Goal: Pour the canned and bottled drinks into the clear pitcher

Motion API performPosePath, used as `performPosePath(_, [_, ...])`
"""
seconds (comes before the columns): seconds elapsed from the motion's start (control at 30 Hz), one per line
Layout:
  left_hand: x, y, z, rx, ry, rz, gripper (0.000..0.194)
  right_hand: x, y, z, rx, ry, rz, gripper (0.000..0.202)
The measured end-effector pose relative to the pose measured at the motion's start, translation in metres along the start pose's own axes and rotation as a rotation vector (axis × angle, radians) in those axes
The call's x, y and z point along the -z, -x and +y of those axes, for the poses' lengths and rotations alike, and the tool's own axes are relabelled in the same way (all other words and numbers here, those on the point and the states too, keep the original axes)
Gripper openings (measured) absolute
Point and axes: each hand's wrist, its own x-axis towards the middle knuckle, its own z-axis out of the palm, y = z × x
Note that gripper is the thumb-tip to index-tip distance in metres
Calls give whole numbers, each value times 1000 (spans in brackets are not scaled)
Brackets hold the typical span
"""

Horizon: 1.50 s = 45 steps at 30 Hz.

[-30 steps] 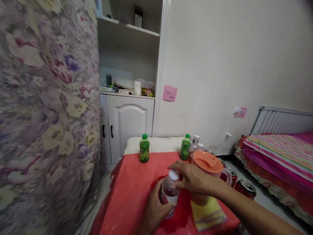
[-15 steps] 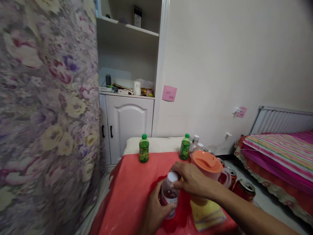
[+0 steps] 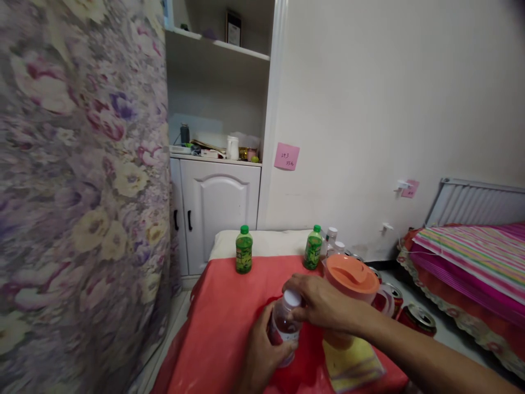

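A clear plastic bottle [image 3: 286, 326] with a white cap [image 3: 292, 298] stands upright near the front of the red-covered table. My left hand [image 3: 262, 350] is wrapped round its body, the thumb across the label. From the right, my right hand [image 3: 309, 298] grips the white cap between thumb and fingers. The cap sits on the bottle's neck. Just beyond my right wrist is a plastic pitcher with an orange lid [image 3: 353, 273], partly covered by my forearm. A yellow cloth [image 3: 353, 364] lies below that forearm.
Two green-capped bottles stand farther back, one at left [image 3: 244, 251] and one at right [image 3: 313, 249]. White-capped bottles [image 3: 331, 236] and several red cans [image 3: 416, 320] line the table's right side. A floral curtain [image 3: 86, 197] hangs left; a bed [image 3: 471, 257] is at right.
The whole scene has shifted slightly to the right in view. Both hands keep their hold on the bottle and its cap; no clear turn of the cap shows.
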Motion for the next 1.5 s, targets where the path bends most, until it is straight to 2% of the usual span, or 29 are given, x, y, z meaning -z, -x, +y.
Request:
performPosePath(0.13, [-1, -1, -4, 0, 3, 11, 63, 3, -6, -3, -20, 10, -28, 21])
performPosePath(0.23, [1, -2, -9, -8, 77, 7, 70, 16, -12, -6, -30, 43, -64, 22])
performPosePath(0.37, [8, -6, -16, -27, 106, 131, 84, 45, -25, 0, -61, 113, -59, 30])
performPosePath(0.5, [14, -9, -26, -73, 40, 250, 71, 77, -42, 24, -128, 177, -34, 32])
performPosePath(0.67, [17, -10, -33, -99, 23, 253, 56, 100, -66, 71, -197, 262, -1, 37])
performPosePath(0.77, [17, -9, -32, -63, 31, 247, 55, 98, -77, 103, -260, 309, -28, 38])
performPosePath(0.9, [20, -8, -27, -18, 36, 235, 51, 85, -85, 145, -328, 346, -84, 41])
performPosePath(1.03, [22, -8, -22, 14, 42, 232, 48, 75, -87, 175, -345, 377, -145, 37])
performPosePath(1.37, [23, -12, -32, 18, -5, 198, 44, 55, -87, 217, -336, 418, -206, 30])
performPosePath(1.5, [24, -12, -34, 13, -26, 172, 43, 52, -85, 224, -345, 420, -203, 38])
